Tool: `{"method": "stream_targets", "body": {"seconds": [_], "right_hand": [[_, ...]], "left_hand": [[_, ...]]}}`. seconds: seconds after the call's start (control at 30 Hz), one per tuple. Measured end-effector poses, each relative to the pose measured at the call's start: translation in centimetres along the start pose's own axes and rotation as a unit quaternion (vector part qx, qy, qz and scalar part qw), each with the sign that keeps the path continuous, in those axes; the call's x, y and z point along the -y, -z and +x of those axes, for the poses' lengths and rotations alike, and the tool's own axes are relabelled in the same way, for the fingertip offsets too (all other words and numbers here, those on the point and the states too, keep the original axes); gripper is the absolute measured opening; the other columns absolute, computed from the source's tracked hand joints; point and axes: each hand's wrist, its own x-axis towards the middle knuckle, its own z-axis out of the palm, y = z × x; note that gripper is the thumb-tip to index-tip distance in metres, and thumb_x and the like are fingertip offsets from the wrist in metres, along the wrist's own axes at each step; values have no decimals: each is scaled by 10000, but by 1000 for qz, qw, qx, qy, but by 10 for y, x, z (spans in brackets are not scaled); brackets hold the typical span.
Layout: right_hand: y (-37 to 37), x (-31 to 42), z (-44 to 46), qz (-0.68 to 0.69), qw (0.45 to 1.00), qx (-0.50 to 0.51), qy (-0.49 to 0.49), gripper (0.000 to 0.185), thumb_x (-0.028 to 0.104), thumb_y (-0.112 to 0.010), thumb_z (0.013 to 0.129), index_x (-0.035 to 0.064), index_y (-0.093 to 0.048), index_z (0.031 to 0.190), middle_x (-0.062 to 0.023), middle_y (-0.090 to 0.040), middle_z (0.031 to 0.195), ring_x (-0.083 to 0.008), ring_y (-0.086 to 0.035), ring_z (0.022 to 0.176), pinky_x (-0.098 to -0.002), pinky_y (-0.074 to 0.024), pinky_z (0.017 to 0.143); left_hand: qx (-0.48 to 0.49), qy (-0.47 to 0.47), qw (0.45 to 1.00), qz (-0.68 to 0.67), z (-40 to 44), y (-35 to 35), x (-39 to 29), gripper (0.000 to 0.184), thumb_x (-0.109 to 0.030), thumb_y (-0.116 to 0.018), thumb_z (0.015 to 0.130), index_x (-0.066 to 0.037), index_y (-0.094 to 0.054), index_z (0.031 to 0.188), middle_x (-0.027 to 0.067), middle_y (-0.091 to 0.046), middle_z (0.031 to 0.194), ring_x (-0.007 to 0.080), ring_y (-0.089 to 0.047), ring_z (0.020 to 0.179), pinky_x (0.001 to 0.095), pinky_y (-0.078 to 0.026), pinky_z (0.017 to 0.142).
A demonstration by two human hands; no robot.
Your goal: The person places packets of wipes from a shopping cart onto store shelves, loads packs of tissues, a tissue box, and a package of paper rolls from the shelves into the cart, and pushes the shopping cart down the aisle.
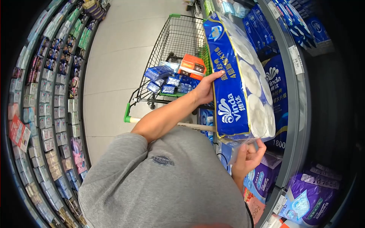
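Note:
A long blue Vinda pack of white toilet rolls [232, 87] is held up between my hands, tilted, its top end leaning left. My left hand [207, 88] presses against its left side, with the thumb on the blue wrapper. At the bottom end, my right hand [249, 157] has its fingers curled on the clear plastic of the pack. Just left of the pack stands a wire shopping cart [173, 32] with green corners. Inside it lie an orange box [192, 65] and several blue packs [159, 72].
Shelves with small packets [45, 110] run along the left side. On the right, a shelf [292, 114] bears price tags, blue Vinda packs [275, 76] and purple packs [313, 195]. The cart handle [195, 126] crosses in front of my body. Tiled floor [110, 76] lies between.

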Motion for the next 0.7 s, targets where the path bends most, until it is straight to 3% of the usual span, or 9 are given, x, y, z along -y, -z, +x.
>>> {"method": "stream_targets", "body": {"seconds": [0.13, 0.27, 0.43, 0.7], "right_hand": [[-16, 0, 10, 24, 999, 31, -10, 536, -28, -626, 855, -65, -334, 1302, 12, -498, 702, -11, -439, 647, -164, -292, 561], [-32, -4, 27, -75, 996, 49, 24, 503, 20, -694, 827, -84, -446, 1252, 70, -407, 583, 4, -362, 539, -172, -251, 493], [-57, 0, 51, -205, 967, 101, 115, 501, 110, -751, 785, -78, -521, 1188, -6, -447, 527, -88, -443, 458, -243, -358, 465], [-87, 9, 71, -240, 933, 172, 205, 577, 215, -762, 761, -68, -557, 1220, -24, -526, 540, -160, -516, 452, -303, -414, 482]], "left_hand": [[-19, -27, 999, -42, -18, 20, -14, 435, -316, -560, 928, -28, -547, 1254, 140, -657, 1160, 269, -654, 1042, 423, -515, 948], [-66, -81, 994, -25, -35, 24, -23, 553, -409, -513, 922, -36, -500, 1331, 157, -604, 1266, 301, -599, 1146, 472, -447, 1023], [-112, -112, 987, -37, -45, 46, -31, 593, -498, -515, 897, -61, -534, 1299, 146, -624, 1229, 296, -623, 1093, 464, -474, 990], [-160, -147, 975, -39, -53, 55, -37, 692, -584, -437, 898, -59, -490, 1346, 166, -598, 1262, 328, -608, 1107, 486, -465, 993]]}}
